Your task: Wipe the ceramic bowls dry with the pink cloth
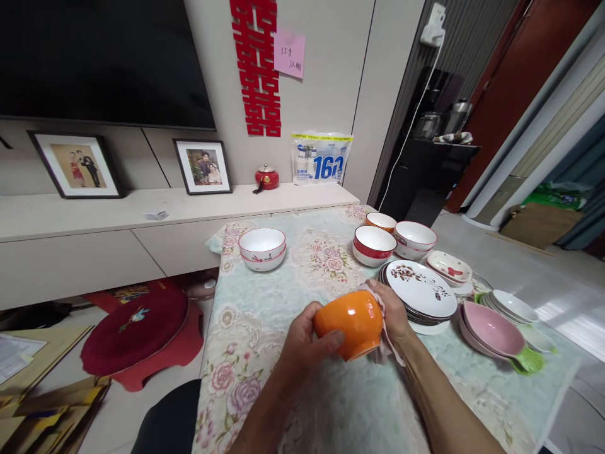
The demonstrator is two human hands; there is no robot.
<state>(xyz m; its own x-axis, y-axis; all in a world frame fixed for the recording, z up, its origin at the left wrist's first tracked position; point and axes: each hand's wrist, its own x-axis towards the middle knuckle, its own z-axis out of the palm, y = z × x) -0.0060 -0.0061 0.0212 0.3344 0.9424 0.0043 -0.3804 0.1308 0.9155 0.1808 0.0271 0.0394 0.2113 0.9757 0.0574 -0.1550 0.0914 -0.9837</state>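
Where light strikes it, the rounded orange bowl (348, 318) gleams glossily.

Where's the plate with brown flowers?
Right of centre in the head view, the brown-flowered plate is between the right hand and the nested pink bowls.

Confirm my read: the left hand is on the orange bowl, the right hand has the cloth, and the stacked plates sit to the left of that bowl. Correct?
Not quite: the head view shows the stacked plates to the right of the orange bowl. The left hand is on it and the right hand has the cloth.
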